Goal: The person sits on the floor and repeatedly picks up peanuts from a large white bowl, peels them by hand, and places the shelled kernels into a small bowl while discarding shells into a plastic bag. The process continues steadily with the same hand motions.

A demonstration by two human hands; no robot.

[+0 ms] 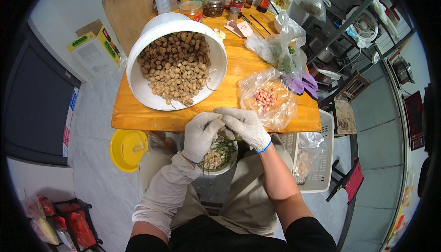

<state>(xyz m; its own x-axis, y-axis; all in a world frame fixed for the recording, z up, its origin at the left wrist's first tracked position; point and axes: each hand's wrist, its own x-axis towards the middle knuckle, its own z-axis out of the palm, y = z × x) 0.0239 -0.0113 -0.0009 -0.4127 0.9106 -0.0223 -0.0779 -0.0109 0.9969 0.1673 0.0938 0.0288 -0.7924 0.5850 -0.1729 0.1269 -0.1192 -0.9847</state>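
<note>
Both my hands wear white knit work gloves and meet at the table's front edge. My left hand (201,136) and my right hand (244,126) pinch a small tan piece, apparently a peanut pod (220,117), between their fingertips; the fingers hide most of it. Below them, between my knees, a bowl (235,157) holds broken peanut shells (217,155) and some green stems. A large white bucket (132,76) lies tilted towards me with many unshelled peanuts (179,69) inside. To the right, shelled pink peanuts (266,99) rest on an open clear plastic bag (287,109).
Jars (239,0) and bottles line the wooden table's (155,121) back. Behind the peanut bag are another plastic bag (286,45) and purple gloves (303,84). On the floor stand a yellow bucket (125,150), a white plastic basket (322,172) and a folding stool (353,181).
</note>
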